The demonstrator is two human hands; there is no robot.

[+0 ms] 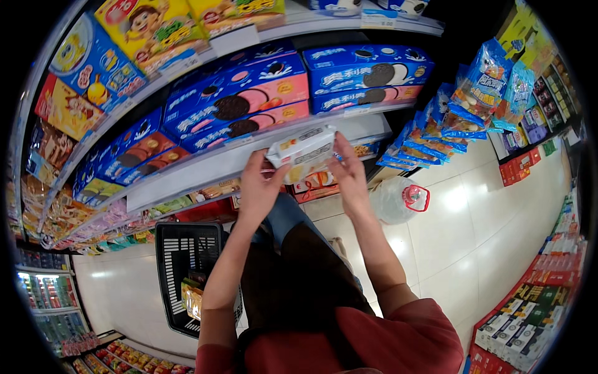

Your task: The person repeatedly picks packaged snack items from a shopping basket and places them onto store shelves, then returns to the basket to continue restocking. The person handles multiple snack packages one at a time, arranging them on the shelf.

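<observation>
A white snack package (303,152) with printed writing is between my two hands, tilted, in front of the shelf. My left hand (260,187) grips its left end, thumb along the near side. At the right end, the fingers of my right hand (348,170) hold the edge. Just behind the package runs a white shelf board (205,173). Above it stand stacked blue Oreo cookie boxes (238,100), with more blue boxes (366,70) to the right. The underside of the package is hidden from me.
A black shopping basket (175,304) holding a few packets (191,297) stands at lower left. On the tiled floor is a large clear water jug (395,201) with a red handle. Bagged snacks (481,89) hang at the right shelf end. Stacked cartons (518,322) sit lower right.
</observation>
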